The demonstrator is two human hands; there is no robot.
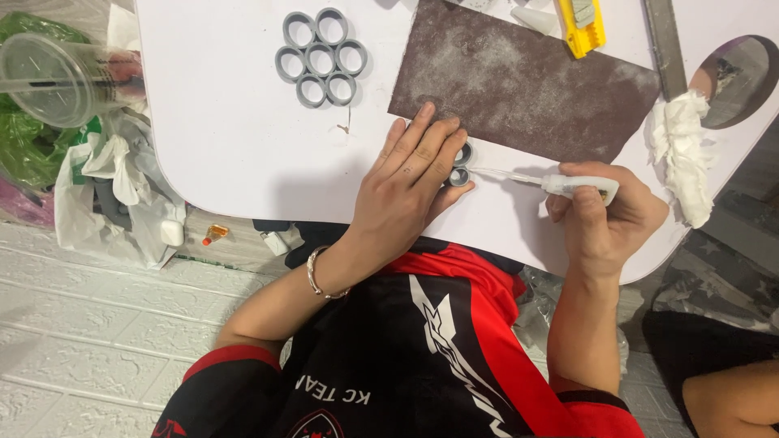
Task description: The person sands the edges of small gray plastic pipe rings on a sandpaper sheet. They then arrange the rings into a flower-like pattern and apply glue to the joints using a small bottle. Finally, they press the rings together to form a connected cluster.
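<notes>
glue tube (581,186) lying level, nozzle toward 2 rings (460,166)

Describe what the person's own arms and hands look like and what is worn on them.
Both hands are bare, with no gloves or rings visible. The left hand has a thin silver bracelet at the wrist. The right hand shows nothing on its wrist. Both forearms are uncovered; short sleeves of a black jersey with red trim and white markings end at the upper arms.
</notes>
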